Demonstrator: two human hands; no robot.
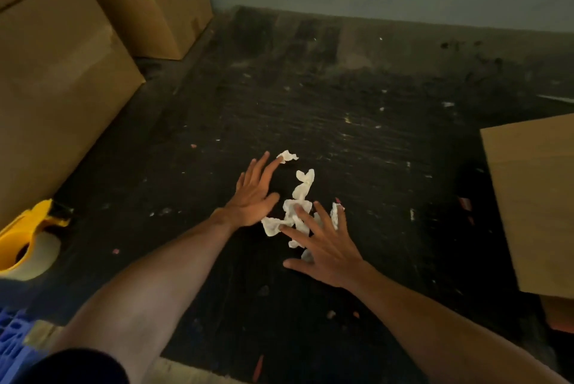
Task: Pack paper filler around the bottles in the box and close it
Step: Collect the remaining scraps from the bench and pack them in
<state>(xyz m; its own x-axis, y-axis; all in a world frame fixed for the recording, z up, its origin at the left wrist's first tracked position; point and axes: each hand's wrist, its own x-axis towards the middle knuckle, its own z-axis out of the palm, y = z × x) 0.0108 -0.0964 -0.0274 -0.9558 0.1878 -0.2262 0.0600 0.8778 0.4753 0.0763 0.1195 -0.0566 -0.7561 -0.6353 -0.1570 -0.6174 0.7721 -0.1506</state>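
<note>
We see 2 hands over the dark floor, both with fingers spread straight, gripping nothing. Left hand has its fingertip at the far paper scrap; right hand lies on the paper pile. Roughly 5-6 white crumpled pieces, exact count unclear. 1 box at right, 3 stacked boxes left, 1 yellow tape gun; bottles can't be seen

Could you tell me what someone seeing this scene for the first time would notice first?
First come the white crumpled paper pieces scattered on the dark floor at centre, with the left hand and right hand spread open over them. Next, the yellow tape dispenser at the left edge, below stacked cardboard boxes. Another cardboard box shows at the right edge.
</note>
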